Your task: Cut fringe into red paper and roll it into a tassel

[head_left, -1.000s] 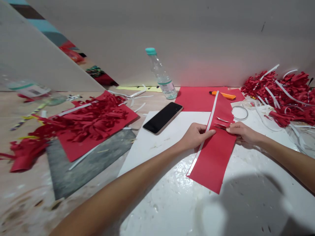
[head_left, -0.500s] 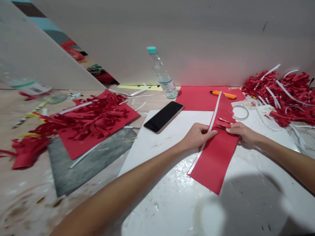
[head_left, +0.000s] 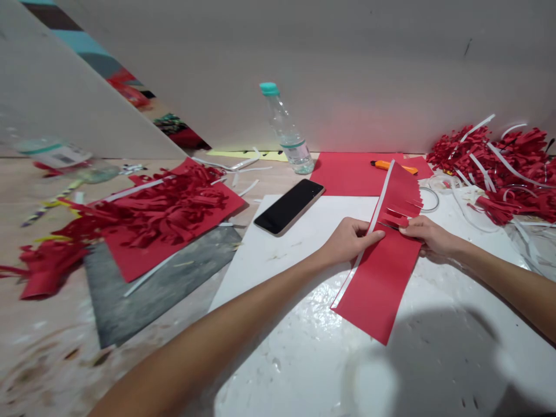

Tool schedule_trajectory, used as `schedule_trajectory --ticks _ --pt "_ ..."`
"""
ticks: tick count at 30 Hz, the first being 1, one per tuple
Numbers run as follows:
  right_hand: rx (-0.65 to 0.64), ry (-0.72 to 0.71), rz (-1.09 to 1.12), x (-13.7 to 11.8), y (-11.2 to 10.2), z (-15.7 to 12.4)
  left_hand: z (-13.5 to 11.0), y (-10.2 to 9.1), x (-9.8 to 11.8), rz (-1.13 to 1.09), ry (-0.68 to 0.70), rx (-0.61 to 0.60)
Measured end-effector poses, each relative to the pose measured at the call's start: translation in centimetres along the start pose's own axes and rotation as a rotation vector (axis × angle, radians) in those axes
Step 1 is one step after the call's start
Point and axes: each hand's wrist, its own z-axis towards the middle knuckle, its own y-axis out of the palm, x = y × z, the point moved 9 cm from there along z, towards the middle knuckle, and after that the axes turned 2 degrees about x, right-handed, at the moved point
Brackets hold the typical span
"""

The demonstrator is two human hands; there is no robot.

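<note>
A long red paper strip [head_left: 382, 272] with a white band along its left edge lies slanted on a white board [head_left: 299, 324]. My left hand [head_left: 347, 240] pinches the strip's white edge, fingers closed on it. My right hand [head_left: 423, 236] is closed round small scissors [head_left: 388, 225] whose thin blades reach into the strip's right edge. Above the blades the strip's right side is cut into several short red flaps [head_left: 403, 202].
A black phone [head_left: 289, 206] lies at the board's far left corner, a clear water bottle [head_left: 286, 130] behind it. An orange cutter [head_left: 388, 165] rests on a red sheet [head_left: 347, 174]. Heaps of fringed red paper sit at left [head_left: 169, 208] and right [head_left: 508, 168]. A tape ring [head_left: 428, 197] lies nearby.
The upper part of the strip has lifted and shifted slightly right, and more cut flaps show along its right edge. Both hands stay almost where they were.
</note>
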Motion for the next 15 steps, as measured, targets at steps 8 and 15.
schedule_trajectory --ticks 8,15 --pt "-0.007 0.004 0.021 -0.2 0.0 -0.1 -0.2 0.1 -0.3 0.007 -0.048 -0.049" --pt "-0.122 -0.005 0.035 -0.4 -1.0 -0.3 0.0 -2.0 -0.9 -0.120 -0.089 0.093"
